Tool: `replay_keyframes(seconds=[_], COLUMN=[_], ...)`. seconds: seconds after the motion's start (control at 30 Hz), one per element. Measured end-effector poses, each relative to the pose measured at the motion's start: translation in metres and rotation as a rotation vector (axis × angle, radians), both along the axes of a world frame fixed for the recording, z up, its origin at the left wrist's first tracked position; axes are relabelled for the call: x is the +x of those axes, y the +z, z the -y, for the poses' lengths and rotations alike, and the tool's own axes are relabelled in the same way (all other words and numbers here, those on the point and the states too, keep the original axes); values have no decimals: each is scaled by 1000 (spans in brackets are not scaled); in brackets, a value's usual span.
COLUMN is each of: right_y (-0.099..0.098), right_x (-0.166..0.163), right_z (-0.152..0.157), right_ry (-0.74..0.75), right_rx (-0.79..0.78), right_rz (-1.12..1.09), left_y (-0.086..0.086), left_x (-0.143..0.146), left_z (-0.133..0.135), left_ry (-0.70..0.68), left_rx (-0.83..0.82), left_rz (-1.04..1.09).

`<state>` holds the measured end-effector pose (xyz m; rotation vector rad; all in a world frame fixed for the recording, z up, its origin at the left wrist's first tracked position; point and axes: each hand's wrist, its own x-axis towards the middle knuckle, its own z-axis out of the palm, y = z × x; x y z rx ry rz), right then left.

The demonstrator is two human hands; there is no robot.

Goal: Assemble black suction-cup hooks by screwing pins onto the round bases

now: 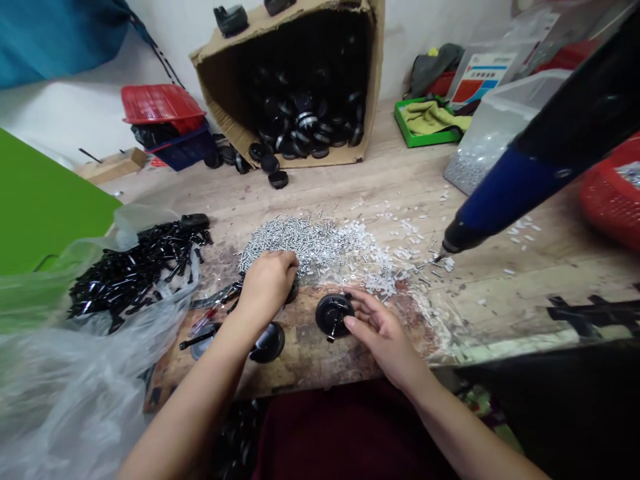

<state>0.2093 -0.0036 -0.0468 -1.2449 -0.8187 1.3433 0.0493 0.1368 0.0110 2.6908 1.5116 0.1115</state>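
One round black plastic disc (324, 313) sits just right of centre, below mid-frame, over a worn brown wooden board (320, 367). Right hand (383, 330): grip closed on the disc's right edge. Left hand (267, 280): fingers curled at the lower edge of a heap of small silver screw-like metal pieces (287, 237), centre of frame; cannot tell whether this grip holds anything. Small white plastic pieces (383, 270) scatter right of the heap on the pale wood-grain counter (325, 183). Blue-and-black cylindrical driver (510, 190): upper right, tip pointing down-left. Open brown cardboard box (217, 90): top centre.
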Motion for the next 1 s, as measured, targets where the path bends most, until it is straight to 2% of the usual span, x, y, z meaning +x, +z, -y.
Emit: replay_keyframes(seconds=[0.17, 0.3, 0.37, 0.47, 0.57, 0.63, 0.7, 0.8, 1.0], right_y=[-4, -6, -5, -2, 1, 4, 7, 13, 25], right_x=[-6, -8, -8, -8, -7, -6, -6, -6, -6], right_z=[2, -1, -3, -5, -6, -5, -5, -2, 5], right_ry=[24, 27, 6, -36, -50, -40, -22, 2, 46], right_rx=[-23, -18, -6, 4, 12, 34, 70, 122, 215], right_rz=[-102, -151, -189, -263, -300, -286, -240, -147, 30], left_y=[-13, -23, -21, -9, 7, 14, 14, 7, -2], left_x=[15, 20, 19, 13, 7, 5, 3, 4, 2], left_z=[-2, -5, -8, -2, 24, 46, 66, 81, 87], left_ry=[-27, -38, -55, -91, -138, -217, -259, -264, -257], left_rx=[1, 3, -3, -8, -3, -25, -15, 33, 105], left_rz=[-142, -171, -152, -88, 92, 445, 601, 674, 833])
